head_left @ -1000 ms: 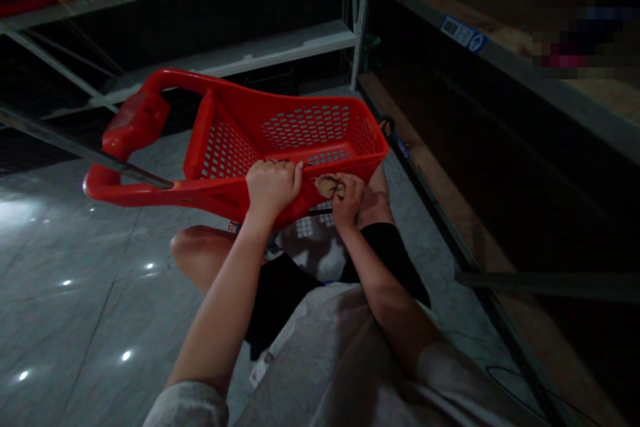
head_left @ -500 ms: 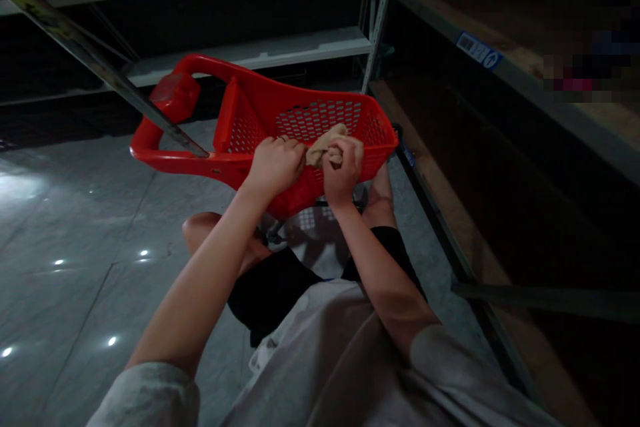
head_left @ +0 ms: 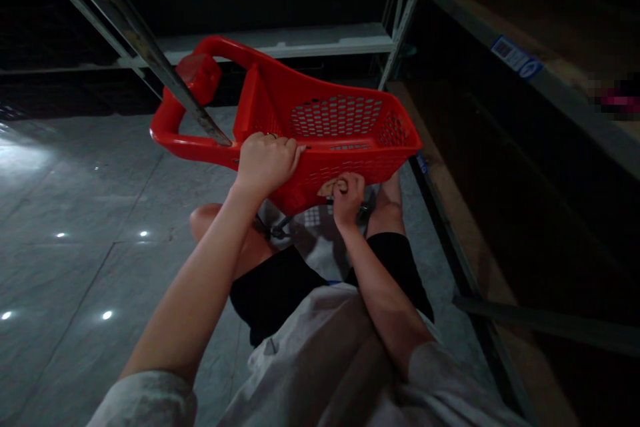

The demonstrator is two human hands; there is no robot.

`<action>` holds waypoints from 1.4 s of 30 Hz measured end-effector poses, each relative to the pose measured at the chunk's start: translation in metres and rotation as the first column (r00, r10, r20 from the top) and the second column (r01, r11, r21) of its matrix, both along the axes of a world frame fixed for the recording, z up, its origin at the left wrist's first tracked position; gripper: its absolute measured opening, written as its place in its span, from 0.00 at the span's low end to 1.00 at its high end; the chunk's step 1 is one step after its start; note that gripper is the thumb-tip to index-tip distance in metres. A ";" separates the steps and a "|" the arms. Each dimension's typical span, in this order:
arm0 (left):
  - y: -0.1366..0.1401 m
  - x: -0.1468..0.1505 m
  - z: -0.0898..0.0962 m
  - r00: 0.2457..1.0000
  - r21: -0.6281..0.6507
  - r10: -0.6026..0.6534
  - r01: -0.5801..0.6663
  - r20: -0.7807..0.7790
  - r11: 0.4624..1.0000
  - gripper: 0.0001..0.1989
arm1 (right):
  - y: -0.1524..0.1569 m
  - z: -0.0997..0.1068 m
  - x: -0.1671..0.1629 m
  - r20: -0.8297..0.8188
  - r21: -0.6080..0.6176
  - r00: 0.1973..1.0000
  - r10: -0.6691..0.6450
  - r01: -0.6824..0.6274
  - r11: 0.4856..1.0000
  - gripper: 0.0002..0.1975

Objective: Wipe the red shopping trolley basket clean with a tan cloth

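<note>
A red plastic shopping cart (head_left: 320,93) with perforated sides stands in front of me, its handle loop to the left. My left hand (head_left: 266,163) is closed over the cart's near rim, fingers curled to the inside. Lower and to the right, my right hand (head_left: 349,199) is closed around a bunched beige cloth (head_left: 331,188). It presses the cloth against the outside of the near side wall, close to the lower edge. Part of the cloth is hidden in the fingers.
A metal pole (head_left: 145,47) slants down to the cart's rim at left. White metal shelving (head_left: 300,43) runs behind the cart. To the right is a dark wooden shelf unit (head_left: 550,83) with a blue label (head_left: 516,57). Grey tiled floor (head_left: 75,267) lies to the left.
My right hand has moved with the cloth from the rim down to the outer side wall. My left hand keeps its hold on the rim. The view has shifted slightly.
</note>
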State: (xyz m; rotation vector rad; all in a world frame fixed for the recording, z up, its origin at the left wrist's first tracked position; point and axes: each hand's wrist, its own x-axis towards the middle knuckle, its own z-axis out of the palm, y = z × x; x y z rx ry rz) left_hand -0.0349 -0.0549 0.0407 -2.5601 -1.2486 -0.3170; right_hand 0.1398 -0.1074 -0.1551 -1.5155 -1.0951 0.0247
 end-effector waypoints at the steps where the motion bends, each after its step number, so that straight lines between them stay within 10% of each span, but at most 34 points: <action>1: 0.000 0.000 0.000 1.000 -0.010 0.000 0.000 0.020 1.000 0.29 | 0.007 0.022 0.000 0.023 0.090 1.000 -0.020 0.017 0.996 0.09; 6: 0.000 0.000 -0.001 0.999 -0.007 0.017 -0.017 0.029 1.000 0.29 | 0.033 0.076 -0.005 0.069 0.262 0.998 -0.008 -0.010 0.965 0.08; 14: 0.000 0.000 -0.002 0.999 -0.002 0.003 -0.003 0.048 1.000 0.29 | 0.000 -0.053 -0.015 0.043 -0.068 0.993 0.109 -0.106 0.992 0.08; 17: 0.000 0.000 -0.002 1.000 0.004 0.009 -0.009 0.026 1.000 0.29 | -0.017 -0.071 -0.013 0.016 -0.085 0.994 0.108 -0.106 0.991 0.07; 28: -0.004 0.001 0.001 1.000 0.004 0.007 -0.007 0.001 1.000 0.26 | 0.030 0.082 -0.035 0.043 0.303 0.997 0.059 -0.069 0.950 0.09; 37: -0.003 0.000 -0.001 0.999 0.057 0.013 -0.011 -0.033 0.998 0.29 | -0.017 -0.068 -0.037 0.003 -0.073 0.981 0.194 -0.193 0.978 0.08; 42: -0.003 0.000 0.000 0.998 0.080 0.024 -0.020 -0.054 0.997 0.28 | -0.017 -0.057 -0.038 -0.037 -0.038 0.986 0.162 -0.163 0.986 0.09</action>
